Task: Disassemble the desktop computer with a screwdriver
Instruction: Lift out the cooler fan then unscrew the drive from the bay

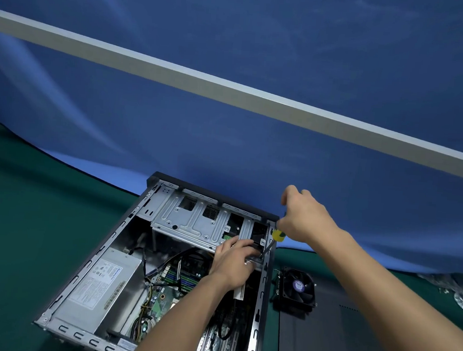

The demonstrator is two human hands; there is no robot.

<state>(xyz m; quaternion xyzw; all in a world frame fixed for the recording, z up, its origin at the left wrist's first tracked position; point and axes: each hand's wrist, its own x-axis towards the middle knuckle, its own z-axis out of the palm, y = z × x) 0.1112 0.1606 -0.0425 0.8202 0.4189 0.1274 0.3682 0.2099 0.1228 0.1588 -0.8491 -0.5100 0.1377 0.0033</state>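
Here the computer lies open on its side on the green table, just in front of the blue cloth. Your right hand holds the screwdriver: its fingers are curled around the yellow handle, and the shaft goes down and to the left to the right wall of the case, near the metal drive cage. Your left hand is inside the case, just under the cage; its fingers rest on a dark part at the cage's right end, but I cannot tell if they grasp it. The power supply sits in the left part of the case. To the right of the case, a fan lies on a dark panel.
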